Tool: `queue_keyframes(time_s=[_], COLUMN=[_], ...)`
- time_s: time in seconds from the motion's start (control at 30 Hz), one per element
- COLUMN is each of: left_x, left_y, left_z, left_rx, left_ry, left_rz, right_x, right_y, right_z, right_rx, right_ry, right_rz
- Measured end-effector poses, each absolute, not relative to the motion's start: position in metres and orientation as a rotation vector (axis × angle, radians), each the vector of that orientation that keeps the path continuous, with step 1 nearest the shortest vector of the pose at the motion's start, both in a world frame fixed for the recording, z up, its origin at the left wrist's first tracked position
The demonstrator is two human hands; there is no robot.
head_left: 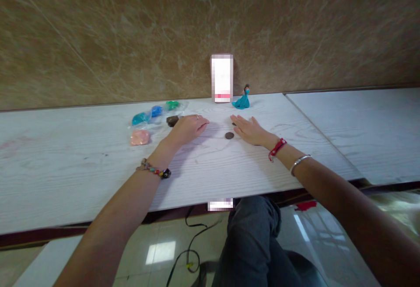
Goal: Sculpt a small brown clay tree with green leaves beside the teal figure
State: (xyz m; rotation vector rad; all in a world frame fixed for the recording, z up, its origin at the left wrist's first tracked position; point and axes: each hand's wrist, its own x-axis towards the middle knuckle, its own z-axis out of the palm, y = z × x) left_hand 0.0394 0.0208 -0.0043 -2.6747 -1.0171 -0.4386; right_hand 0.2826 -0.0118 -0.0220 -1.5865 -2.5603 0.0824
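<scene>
My left hand (pixel 189 128) rests low over the white table, palm down, its fingers stretched to the right and holding nothing that shows. Partly behind that hand is a dark brown lump in clear wrapping (pixel 171 121). My right hand (pixel 251 130) lies flat with its fingers a little apart. Under its fingertips shows the edge of a small dark piece (pixel 233 124), mostly hidden. Just left of the right hand is a flat, round dark brown disc (pixel 229 135), apart from the fingers.
At left lie wrapped soft lumps: teal (pixel 140 118), blue (pixel 156 111), green (pixel 172 105) and pink (pixel 140 137). A figurine in a teal dress (pixel 242 100) stands near the wall, beside a blurred-out upright rectangle (pixel 222 78). A black cable (pixel 188 250) trails on the floor.
</scene>
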Motion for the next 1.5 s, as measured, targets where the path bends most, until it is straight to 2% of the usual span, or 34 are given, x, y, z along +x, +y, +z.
queue_keyframes(time_s=[0.33, 0.57, 0.8, 0.93, 1.1, 1.2, 1.5], left_x=[0.044, 0.041, 0.04, 0.038, 0.041, 0.05, 0.073], left_y=[0.017, 0.018, 0.022, 0.024, 0.02, 0.011, -0.005], left_z=[0.0, 0.0, -0.001, -0.002, -0.001, 0.002, 0.001], left_rx=[-2.664, -2.662, -2.576, -2.542, -2.559, -2.635, -3.006], left_ry=[-0.967, -0.988, -1.021, -1.071, -1.06, -1.057, -1.333], left_rz=[-0.376, -0.4, -0.522, -0.566, -0.574, -0.611, -0.953], right_x=[0.305, 0.295, 0.3, 0.298, 0.29, 0.281, 0.257], right_y=[-0.041, -0.007, -0.013, -0.017, -0.014, -0.014, -0.021], right_z=[-0.021, -0.023, -0.025, -0.021, -0.013, -0.011, -0.005], right_rx=[-1.386, -1.663, -1.478, -1.396, -1.497, -1.471, -1.228], right_ry=[-2.71, -2.482, -2.555, -2.404, -2.07, -2.004, -2.302], right_rz=[0.056, 0.104, 0.143, 0.212, 0.277, 0.25, 0.002])
